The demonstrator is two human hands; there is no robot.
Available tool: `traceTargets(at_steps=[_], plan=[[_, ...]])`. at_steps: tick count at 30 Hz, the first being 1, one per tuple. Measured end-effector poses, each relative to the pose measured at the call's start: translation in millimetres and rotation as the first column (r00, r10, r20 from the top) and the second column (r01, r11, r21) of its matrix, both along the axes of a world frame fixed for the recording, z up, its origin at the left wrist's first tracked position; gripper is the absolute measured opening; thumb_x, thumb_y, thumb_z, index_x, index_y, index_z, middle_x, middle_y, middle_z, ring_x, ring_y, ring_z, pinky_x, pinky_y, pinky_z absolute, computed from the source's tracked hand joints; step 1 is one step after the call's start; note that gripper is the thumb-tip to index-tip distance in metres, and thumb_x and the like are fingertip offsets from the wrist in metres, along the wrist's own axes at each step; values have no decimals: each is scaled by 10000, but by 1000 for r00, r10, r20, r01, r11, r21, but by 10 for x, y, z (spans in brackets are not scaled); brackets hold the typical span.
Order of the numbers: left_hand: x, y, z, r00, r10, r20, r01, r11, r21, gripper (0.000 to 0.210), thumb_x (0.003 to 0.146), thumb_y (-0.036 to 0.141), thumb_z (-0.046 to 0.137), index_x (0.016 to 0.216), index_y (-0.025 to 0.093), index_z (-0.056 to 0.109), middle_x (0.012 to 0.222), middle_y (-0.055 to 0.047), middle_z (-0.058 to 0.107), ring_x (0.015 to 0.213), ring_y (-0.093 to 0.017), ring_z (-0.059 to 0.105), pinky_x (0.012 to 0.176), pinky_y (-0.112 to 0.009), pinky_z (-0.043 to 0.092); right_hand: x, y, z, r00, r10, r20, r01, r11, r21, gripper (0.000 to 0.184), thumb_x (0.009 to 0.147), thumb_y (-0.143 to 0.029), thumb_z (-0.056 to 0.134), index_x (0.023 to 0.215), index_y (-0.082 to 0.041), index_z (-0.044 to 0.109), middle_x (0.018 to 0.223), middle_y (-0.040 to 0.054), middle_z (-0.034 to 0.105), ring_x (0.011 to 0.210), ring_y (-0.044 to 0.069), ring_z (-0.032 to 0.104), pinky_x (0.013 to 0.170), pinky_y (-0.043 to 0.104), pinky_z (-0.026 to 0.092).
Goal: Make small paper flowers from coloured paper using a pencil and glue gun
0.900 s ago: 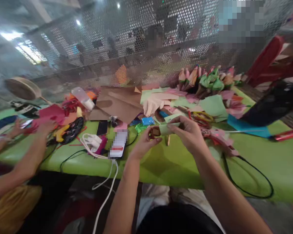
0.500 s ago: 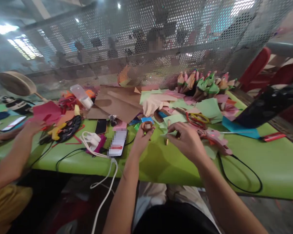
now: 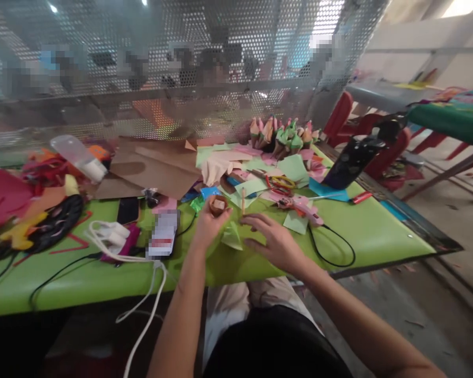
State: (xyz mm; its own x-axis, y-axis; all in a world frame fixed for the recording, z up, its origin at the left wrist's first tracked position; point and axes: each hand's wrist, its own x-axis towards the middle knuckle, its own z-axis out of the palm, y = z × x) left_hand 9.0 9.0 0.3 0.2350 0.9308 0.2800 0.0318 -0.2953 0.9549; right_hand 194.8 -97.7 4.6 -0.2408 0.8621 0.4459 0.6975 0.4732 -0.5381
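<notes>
A small brown paper cup or ring with a pale centre (image 3: 219, 204) is held in the fingers of my left hand (image 3: 208, 224), just above the table. My right hand (image 3: 276, 242) is to its right, with a thin wooden stick (image 3: 243, 200) upright at its fingertips. The thumb of that hand sits lower, apart from the stick. Between my hands is a folded piece of light green paper (image 3: 232, 237); whether the right thumb touches it I cannot tell. A blue wrapper (image 3: 210, 192) and a bright green one (image 3: 197, 204) lie behind my left hand.
Paper scraps, brown sheets (image 3: 153, 165) and paper-wrapped cones (image 3: 284, 137) fill the back of the green table (image 3: 362, 241). A pink glue gun (image 3: 305, 209) with a black cord lies right, near a dark bottle (image 3: 350, 163). Phone (image 3: 163, 233), chargers and white cables are left.
My view has turned right, so the table has shifted left and the neighbouring person's arm has left the picture. The light green paper now shows between my hands. My right fingers have spread somewhat.
</notes>
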Motion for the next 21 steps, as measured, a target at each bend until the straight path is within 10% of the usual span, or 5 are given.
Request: traceTargets(at_steps=[11,21], plan=[[75,-126,27,975,-203,85,203,979,7,375,789,475,818,904,215,574,796,26,567,751,-138,539,693,-238,458,-169,186,268,964,-138,227,72,958,276,364,973,-206,592,1321,-219,699,1134,130,690,997,274,686,838,402,592],[111,-113,-11,958,-229,173,243,968,-66,377,727,403,811,831,220,498,758,55,475,699,-118,448,665,-235,415,-270,231,253,938,-158,309,94,973,211,377,946,-228,618,1312,-219,708,1083,119,664,968,272,654,786,373,550]])
